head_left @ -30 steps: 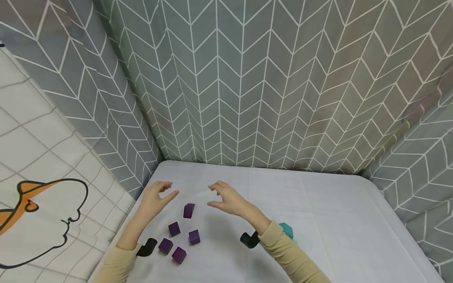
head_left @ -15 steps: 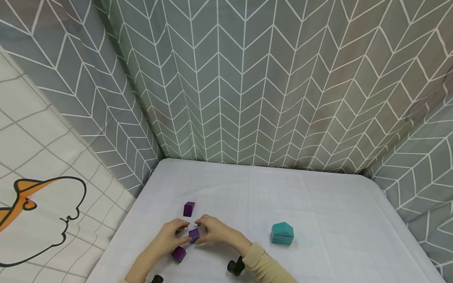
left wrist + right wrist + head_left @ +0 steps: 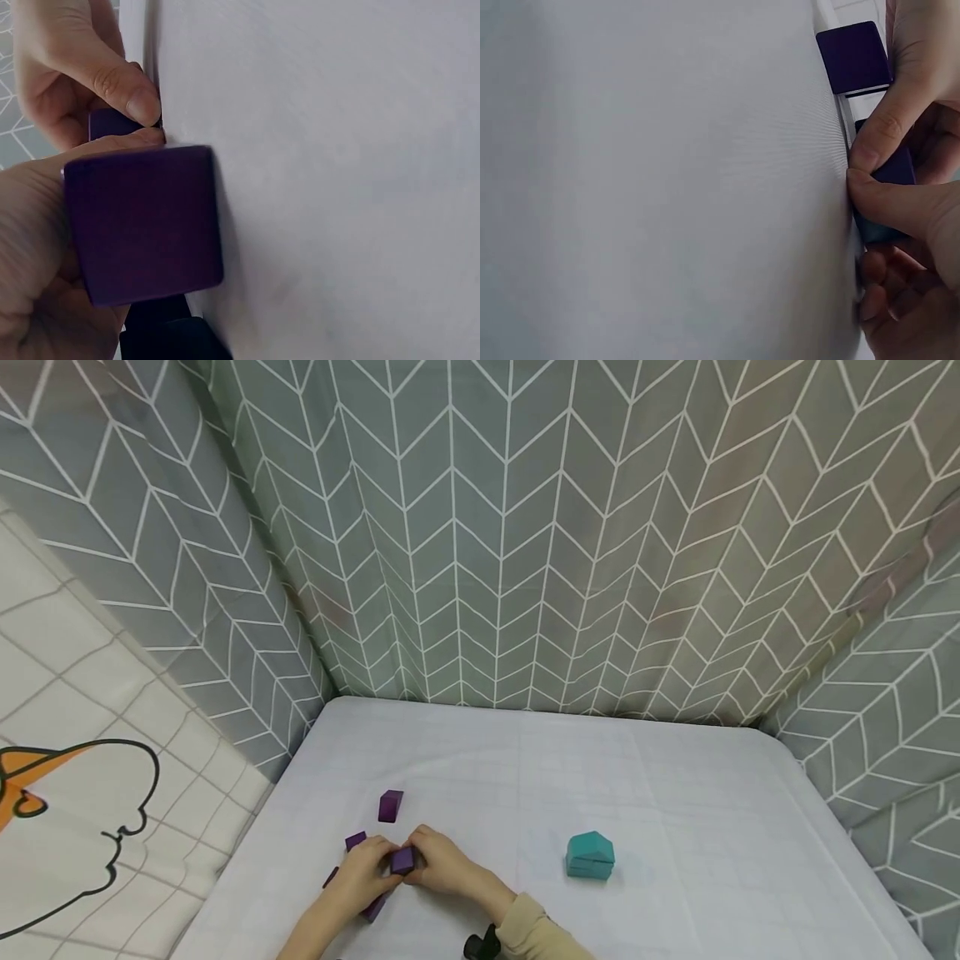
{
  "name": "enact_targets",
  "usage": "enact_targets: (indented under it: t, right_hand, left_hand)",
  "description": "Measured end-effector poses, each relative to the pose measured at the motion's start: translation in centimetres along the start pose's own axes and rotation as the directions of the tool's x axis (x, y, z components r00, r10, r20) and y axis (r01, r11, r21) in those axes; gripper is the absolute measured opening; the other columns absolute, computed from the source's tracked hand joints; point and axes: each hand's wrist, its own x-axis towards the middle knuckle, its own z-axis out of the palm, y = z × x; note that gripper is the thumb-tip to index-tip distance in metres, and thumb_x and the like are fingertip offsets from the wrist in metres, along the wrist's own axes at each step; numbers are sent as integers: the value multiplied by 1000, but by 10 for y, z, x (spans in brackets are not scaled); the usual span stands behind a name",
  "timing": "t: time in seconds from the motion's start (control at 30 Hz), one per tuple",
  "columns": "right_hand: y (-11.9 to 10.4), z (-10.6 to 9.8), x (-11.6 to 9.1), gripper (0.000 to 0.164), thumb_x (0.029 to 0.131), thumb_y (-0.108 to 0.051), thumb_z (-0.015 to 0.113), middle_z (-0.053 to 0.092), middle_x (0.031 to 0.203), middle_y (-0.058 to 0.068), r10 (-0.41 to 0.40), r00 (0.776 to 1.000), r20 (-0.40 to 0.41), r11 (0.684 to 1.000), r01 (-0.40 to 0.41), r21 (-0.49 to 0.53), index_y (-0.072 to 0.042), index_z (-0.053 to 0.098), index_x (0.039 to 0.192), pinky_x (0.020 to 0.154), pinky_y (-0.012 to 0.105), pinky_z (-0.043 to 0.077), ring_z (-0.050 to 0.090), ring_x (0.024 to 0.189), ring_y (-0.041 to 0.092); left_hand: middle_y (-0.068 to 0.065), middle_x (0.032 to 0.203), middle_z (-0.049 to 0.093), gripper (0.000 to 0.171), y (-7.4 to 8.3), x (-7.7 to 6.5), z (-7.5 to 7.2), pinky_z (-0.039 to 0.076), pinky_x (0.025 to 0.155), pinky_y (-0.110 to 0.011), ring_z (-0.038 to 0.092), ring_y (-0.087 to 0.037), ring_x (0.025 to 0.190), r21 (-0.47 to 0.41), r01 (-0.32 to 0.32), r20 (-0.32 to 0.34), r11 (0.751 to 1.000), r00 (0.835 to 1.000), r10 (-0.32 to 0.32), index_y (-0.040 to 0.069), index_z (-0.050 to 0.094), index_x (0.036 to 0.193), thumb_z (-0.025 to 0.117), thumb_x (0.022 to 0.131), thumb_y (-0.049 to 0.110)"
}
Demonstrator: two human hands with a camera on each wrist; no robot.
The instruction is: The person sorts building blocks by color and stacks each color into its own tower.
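Fingers and thumbs of my left hand point(image 3: 363, 872) and right hand point(image 3: 442, 864) pinch a purple block point(image 3: 402, 860) from opposite sides, thumbs meeting at its near edge. In the right wrist view, the two thumbs cross the front of the held block point(image 3: 896, 166), low at the cloth. A second purple block point(image 3: 146, 225) looms large beside my left hand in the left wrist view. Seen from the head, that hand overlaps several other purple blocks, one block point(image 3: 356, 840) behind it and another block point(image 3: 373, 907) under its near side.
A purple block with a slanted side point(image 3: 390, 806) stands farther back on the white-covered table point(image 3: 675, 810). To the right sits a teal house-shaped stack point(image 3: 590, 856). Patterned curtains point(image 3: 517, 543) enclose the back and sides. A black wrist camera point(image 3: 482, 943) is on my right wrist.
Both hands came down and toward me from above the table, closing in around one purple block. They now grip it, turned a little and shifted slightly left.
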Motion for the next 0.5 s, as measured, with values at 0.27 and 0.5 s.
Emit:
enact_targets:
  t: [0.27, 0.5]
  right_hand:
    - [3, 10, -4, 32, 69, -16, 75, 54, 89, -4, -17, 994, -106, 996, 26, 81, -7, 60, 96, 62, 8, 35, 43, 71, -1]
    - [4, 9, -6, 29, 70, -13, 74, 54, 87, -2, -18, 990, -142, 986, 41, 162, -7, 59, 95, 58, 7, 34, 41, 66, -1]
  left_hand:
    - [3, 85, 60, 30, -2, -4, 0, 48, 67, -25, 55, -9, 76, -24, -10, -25, 1000, 1000, 9, 7, 64, 89, 78, 63, 11]
    - [3, 86, 60, 30, -3, -2, 3, 48, 69, -27, 55, -10, 78, -23, -2, -48, 1000, 999, 1, 8, 64, 89, 78, 62, 11]
